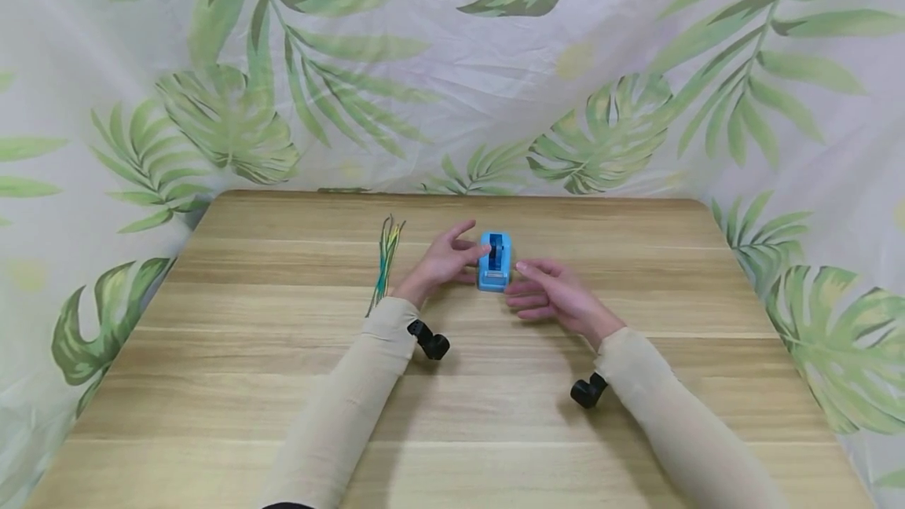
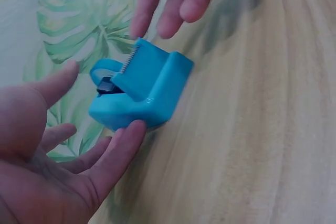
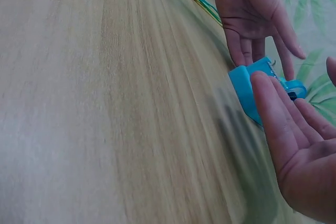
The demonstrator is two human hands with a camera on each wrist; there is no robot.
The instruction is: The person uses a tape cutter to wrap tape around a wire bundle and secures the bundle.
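The blue tape holder (image 1: 503, 283) sits on the table (image 1: 495, 446), its teeth (image 1: 495, 275) facing the near side, maybe for easy reach. The left hand (image 1: 445, 259) and right hand (image 1: 560, 297) are at its sides, perhaps to steady it, with loose fingers gripping nothing.

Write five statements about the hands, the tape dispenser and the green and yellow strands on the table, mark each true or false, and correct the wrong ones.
1. In the head view, the tape dispenser is between the left hand and the right hand. True.
2. The right hand is clenched in a fist. False: its fingers are extended.
3. The strands lie left of the left hand. True.
4. The tape dispenser is yellow. False: it is blue.
5. The tape dispenser has a serrated edge. True.
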